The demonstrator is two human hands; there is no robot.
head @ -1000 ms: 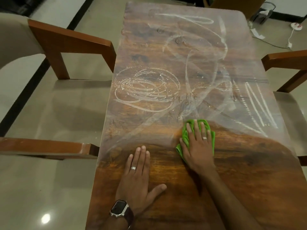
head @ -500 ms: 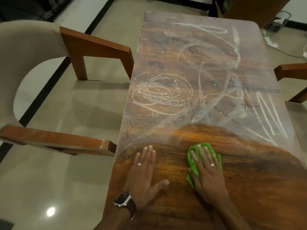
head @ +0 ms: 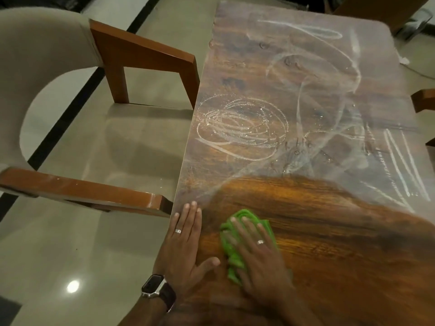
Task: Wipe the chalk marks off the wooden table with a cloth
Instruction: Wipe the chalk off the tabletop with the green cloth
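The wooden table runs away from me. Its near part is dark and clean, while the far part is hazy with white chalk marks: a scribbled spiral at the left, long loops in the middle, straight strokes at the right. My right hand presses flat on a crumpled green cloth on the clean near area. Just left of the cloth my left hand lies flat on the table by its left edge, fingers together, holding nothing. That wrist wears a watch.
A chair with wooden arms and a beige back stands close against the table's left side. Another wooden chair arm shows at the right edge. Glossy tiled floor lies to the left, and cables lie on the floor at the far right.
My right hand has dragged the green cloth toward me and to the left, close to my left hand. The left hand has stayed flat on the table. The view has shifted left.
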